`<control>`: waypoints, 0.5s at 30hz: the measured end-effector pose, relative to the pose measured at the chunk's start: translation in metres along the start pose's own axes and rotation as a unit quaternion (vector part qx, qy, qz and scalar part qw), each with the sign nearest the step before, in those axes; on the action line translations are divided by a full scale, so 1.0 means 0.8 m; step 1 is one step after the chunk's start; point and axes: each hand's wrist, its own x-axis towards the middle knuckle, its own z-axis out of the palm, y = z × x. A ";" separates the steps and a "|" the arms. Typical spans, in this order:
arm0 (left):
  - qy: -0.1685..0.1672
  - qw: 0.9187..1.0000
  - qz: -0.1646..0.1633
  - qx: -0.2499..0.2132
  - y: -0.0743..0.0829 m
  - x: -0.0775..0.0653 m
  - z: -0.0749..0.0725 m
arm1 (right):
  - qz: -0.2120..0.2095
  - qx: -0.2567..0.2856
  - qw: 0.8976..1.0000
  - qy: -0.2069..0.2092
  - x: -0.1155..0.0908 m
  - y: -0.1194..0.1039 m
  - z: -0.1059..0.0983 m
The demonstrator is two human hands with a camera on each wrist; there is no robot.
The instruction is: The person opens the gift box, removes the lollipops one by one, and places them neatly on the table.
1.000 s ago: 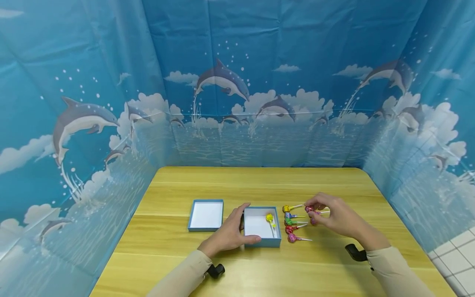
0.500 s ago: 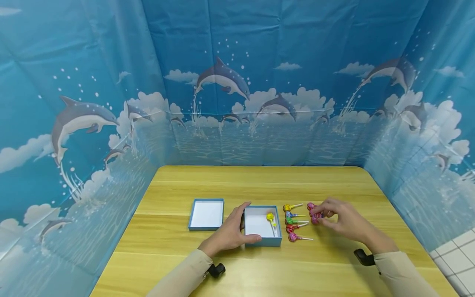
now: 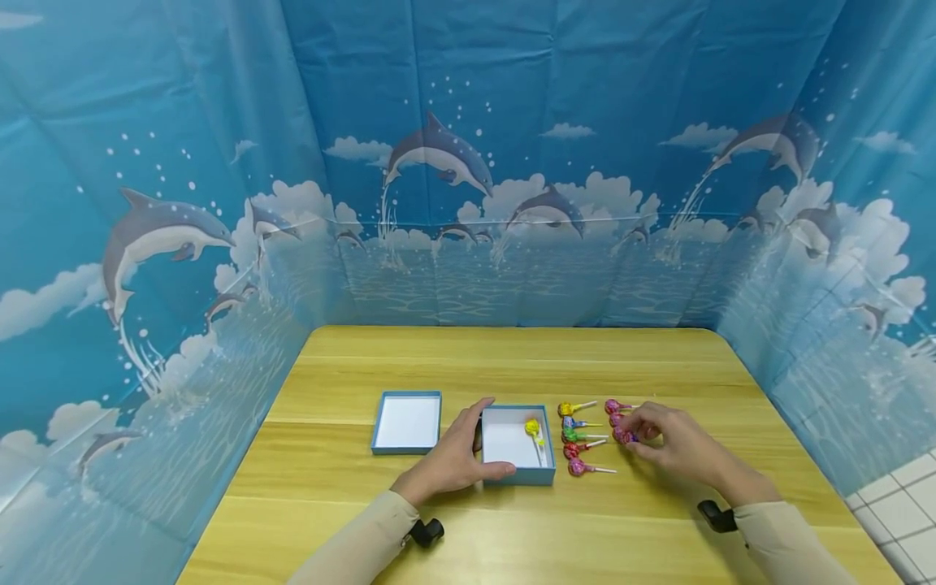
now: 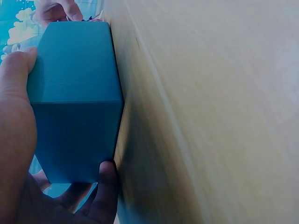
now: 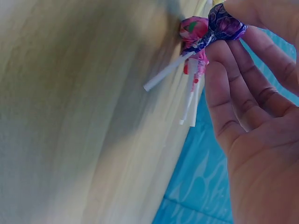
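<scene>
My left hand (image 3: pixel 457 455) grips the open blue box (image 3: pixel 519 478) from its left side, thumb along the near wall. In the left wrist view, fingers wrap the box's (image 4: pixel 77 70) left end. A yellow-wrapped lollipop (image 3: pixel 532 427) lies inside against the right part of the white interior. My right hand (image 3: pixel 680 443) pinches a purple-wrapped lollipop (image 5: pixel 226 23) by its head between thumb and fingers, low over the table. Its white stick slants away in the right wrist view. Just beyond it are pink lollipops (image 3: pixel 613 405), partly hidden by the hand.
Between box and right hand lies a column of lollipops: yellow (image 3: pixel 566 409), blue (image 3: pixel 570 423), green (image 3: pixel 572 436), red (image 3: pixel 573 449) and pink (image 3: pixel 578 467). The box lid (image 3: pixel 406 422) lies white side up left of the left hand. Dolphin-print curtains (image 3: pixel 468 276) surround the wooden table (image 3: pixel 512 366).
My right hand has shifted toward the near end of the second lollipop column, bringing the purple lollipop below the pink ones. The left hand and box have stayed put.
</scene>
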 end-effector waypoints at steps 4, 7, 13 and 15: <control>0.000 1.000 -0.002 -0.002 -0.003 0.000 0.002 | 0.004 0.004 1.000 -0.012 -0.001 0.003 0.003; 0.000 1.000 -0.003 -0.007 -0.004 0.001 0.002 | 0.003 0.005 1.000 -0.022 -0.002 0.005 0.005; -0.002 1.000 -0.001 -0.013 -0.004 0.001 0.001 | 0.002 0.001 1.000 -0.028 -0.003 0.006 0.009; -0.002 1.000 0.000 -0.014 -0.004 0.001 0.001 | -0.003 0.002 1.000 -0.028 -0.003 0.007 0.011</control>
